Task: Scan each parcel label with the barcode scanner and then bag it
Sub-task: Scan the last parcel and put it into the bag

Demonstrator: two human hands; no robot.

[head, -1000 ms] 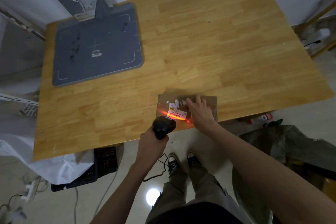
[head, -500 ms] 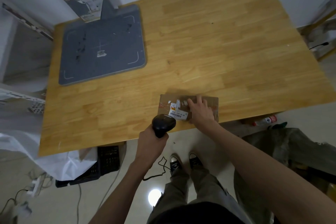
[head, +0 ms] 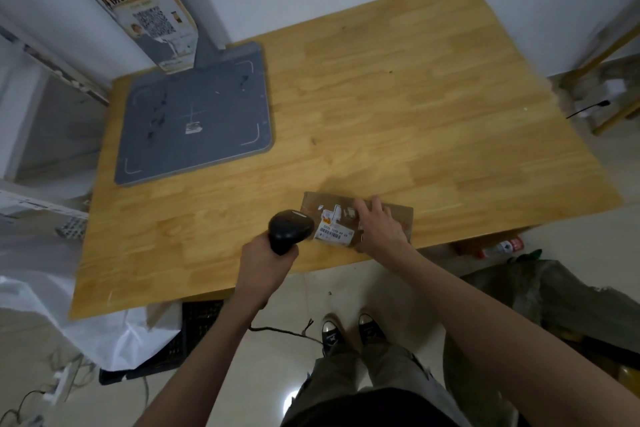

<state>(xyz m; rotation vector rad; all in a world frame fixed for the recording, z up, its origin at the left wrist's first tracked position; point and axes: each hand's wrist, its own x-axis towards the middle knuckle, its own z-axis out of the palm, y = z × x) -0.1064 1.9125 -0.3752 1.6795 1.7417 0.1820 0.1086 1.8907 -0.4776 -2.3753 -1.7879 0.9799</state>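
A flat brown cardboard parcel point(head: 398, 215) lies near the front edge of the wooden table point(head: 415, 107). A white barcode label point(head: 334, 234) is stuck on its left part. My right hand point(head: 379, 225) rests flat on top of the parcel, fingers spread, pressing it down. My left hand point(head: 265, 265) grips the handle of a black barcode scanner point(head: 291, 230), whose head points at the label from the left, close to it. No red beam shows on the label.
A grey weighing platform point(head: 194, 118) with a post sits at the table's back left. A white sack point(head: 114, 333) and a black crate point(head: 194, 340) stand under the table's left front. A dark bag point(head: 554, 291) lies on the floor at right.
The red scan line on the label one second ago has gone out. The scanner has shifted slightly left, away from the label. My right hand stays on the parcel.
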